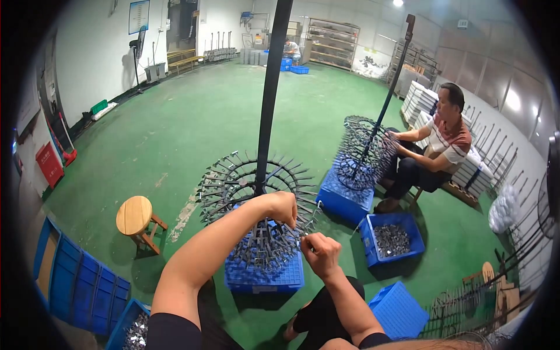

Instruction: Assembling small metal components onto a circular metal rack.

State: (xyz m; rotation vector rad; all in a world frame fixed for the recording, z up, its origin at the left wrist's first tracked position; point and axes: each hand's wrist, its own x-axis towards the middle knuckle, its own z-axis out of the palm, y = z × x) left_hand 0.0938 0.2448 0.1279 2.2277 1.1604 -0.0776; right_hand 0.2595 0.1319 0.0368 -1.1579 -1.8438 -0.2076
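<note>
A dark round rack [233,184] with tiers of spokes radiating from a tall black pole [270,99] stands before me on an upturned blue crate [265,281]. Small shiny metal pieces hang on some of its outer spokes. Reaching across the rack, my left hand [283,207] is bent downward with its fingers closed over the right-hand spokes. My right hand [322,254] is pinched at the rack's right edge, beside the spoke tips. Whatever either hand grips is too small or hidden to make out.
At right, a seated co-worker [446,137] handles a similar rack [364,151]. A blue bin [420,233] of metal pieces stands between us. A wooden stool [134,216] is at left, another bin of pieces [135,332] at lower left, and a blue crate [399,309] near my right knee.
</note>
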